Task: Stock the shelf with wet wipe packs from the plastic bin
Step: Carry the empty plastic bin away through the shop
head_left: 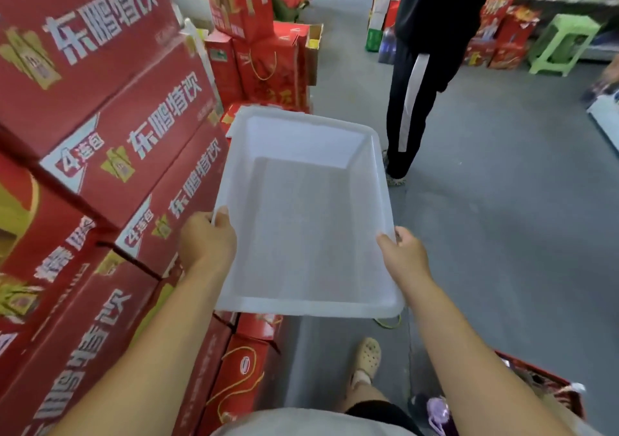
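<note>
Plainly, the plastic bin [301, 228] is held up off the floor between both hands and shows nothing inside. No wet wipe packs can be seen in it or elsewhere, and no shelf meant for them can be made out. The left hand [207, 238] is clamped on the bin's left rim with the thumb over the edge, and the right hand [403, 253] grips the right rim the same way. The likeliest trouble is a knock: the bin's left side passes close to the stacked red cartons [110, 77], while a standing person [422, 67] narrows the way ahead on the right. A clipped corner could twist the thin rim out of either grip. The bin also hides the floor beneath it, so the low gift boxes [248, 362] beside the sandalled foot [366, 357] could catch a step.
</note>
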`<state>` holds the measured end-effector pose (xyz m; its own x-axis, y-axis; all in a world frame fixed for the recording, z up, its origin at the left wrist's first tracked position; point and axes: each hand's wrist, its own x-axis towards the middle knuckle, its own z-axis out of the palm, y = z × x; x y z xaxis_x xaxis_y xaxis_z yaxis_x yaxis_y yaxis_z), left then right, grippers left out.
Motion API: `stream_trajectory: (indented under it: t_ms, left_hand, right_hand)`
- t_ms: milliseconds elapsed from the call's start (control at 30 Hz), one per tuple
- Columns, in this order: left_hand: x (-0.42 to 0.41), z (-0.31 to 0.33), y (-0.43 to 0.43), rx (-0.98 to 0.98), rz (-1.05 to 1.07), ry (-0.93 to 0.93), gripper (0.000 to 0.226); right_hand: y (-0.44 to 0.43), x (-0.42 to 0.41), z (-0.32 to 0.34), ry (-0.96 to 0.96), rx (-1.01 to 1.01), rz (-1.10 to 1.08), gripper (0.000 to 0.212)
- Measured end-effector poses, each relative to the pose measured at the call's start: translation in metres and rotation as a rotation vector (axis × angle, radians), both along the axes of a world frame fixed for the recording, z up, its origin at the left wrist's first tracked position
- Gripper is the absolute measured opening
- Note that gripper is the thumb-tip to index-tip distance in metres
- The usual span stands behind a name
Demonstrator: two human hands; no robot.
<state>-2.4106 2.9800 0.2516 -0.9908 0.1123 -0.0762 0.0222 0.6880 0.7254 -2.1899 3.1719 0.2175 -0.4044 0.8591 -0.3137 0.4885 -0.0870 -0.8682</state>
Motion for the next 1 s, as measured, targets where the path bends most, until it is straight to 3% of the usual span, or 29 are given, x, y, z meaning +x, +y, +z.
stream_trajectory:
  t_ms: [400, 567, 733, 1000]
  left_hand:
    - [-0.02, 0.014, 0.165, 0.025, 0.237, -0.018, 0.047]
    - [-0.042, 0.007, 0.195, 0.038, 0.307, -0.047, 0.044]
    - [-0.066, 0.001, 0.21, 0.08, 0.363, -0.082, 0.04]
    - [-0.138, 0.002, 0.243, 0.107, 0.391, -0.087, 0.036]
  right_hand:
    - [0.218, -0.075, 0.024, 0.062, 0.079, 0.283, 0.017]
    - [0.251, -0.1, 0.013, 0.074, 0.027, 0.291, 0.026]
    - [0.275, -0.132, 0.008, 0.057, 0.001, 0.339, 0.02]
    - [0.309, -0.213, 0.013, 0.026, 0.092, 0.348, 0.024]
